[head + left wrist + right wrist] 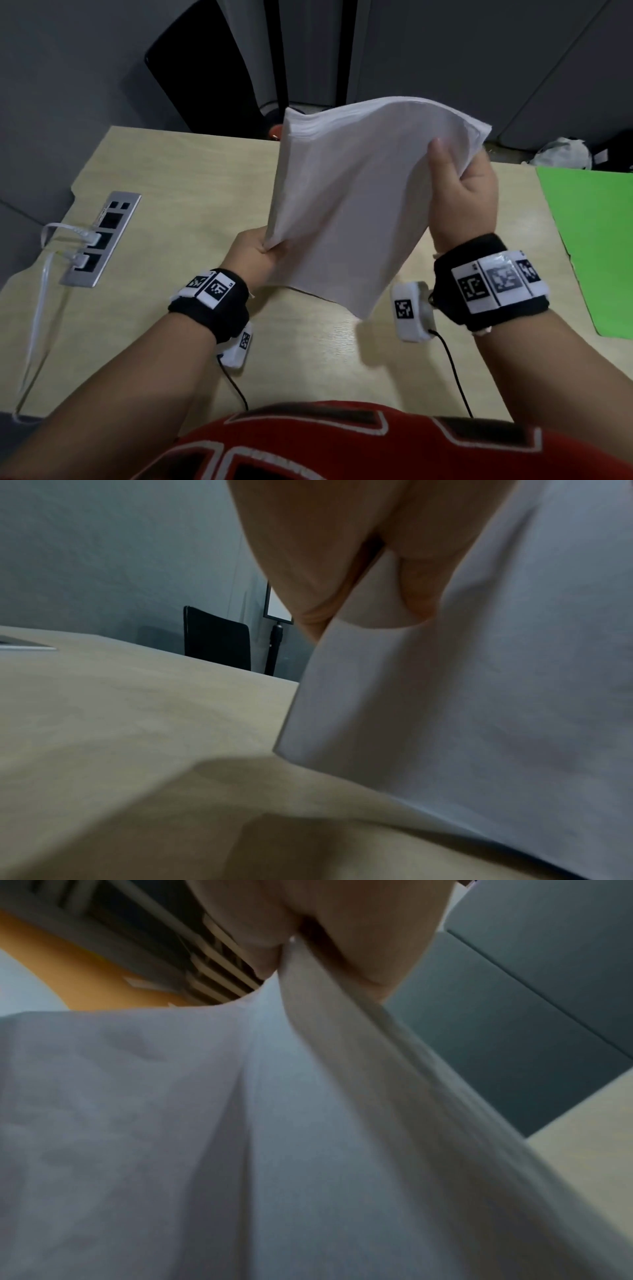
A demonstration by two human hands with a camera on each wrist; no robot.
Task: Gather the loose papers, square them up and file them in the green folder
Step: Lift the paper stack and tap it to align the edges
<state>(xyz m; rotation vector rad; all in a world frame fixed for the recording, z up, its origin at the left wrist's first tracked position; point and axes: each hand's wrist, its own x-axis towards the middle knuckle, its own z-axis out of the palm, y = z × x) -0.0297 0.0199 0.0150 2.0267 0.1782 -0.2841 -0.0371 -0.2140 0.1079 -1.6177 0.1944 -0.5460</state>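
Note:
A stack of white papers (pixel 346 202) hangs tilted above the wooden desk (pixel 191 192), lifted off its top. My left hand (pixel 255 251) pinches the stack's lower left corner. My right hand (pixel 459 195) grips its upper right edge, thumb on the near face. In the left wrist view the papers (pixel 479 683) fill the right side, with the fingers (pixel 308 561) clamped on the corner. In the right wrist view the sheets' edge (pixel 359 1056) runs down from the fingers (pixel 359 934). The green folder (pixel 592 246) lies flat at the desk's right edge.
A silver power strip (pixel 102 240) is set into the desk at the left, with white cables (pixel 44 298) plugged in and trailing off the front. A black chair (pixel 205 65) stands behind the desk. A white bundle (pixel 561 154) lies on the floor at the far right.

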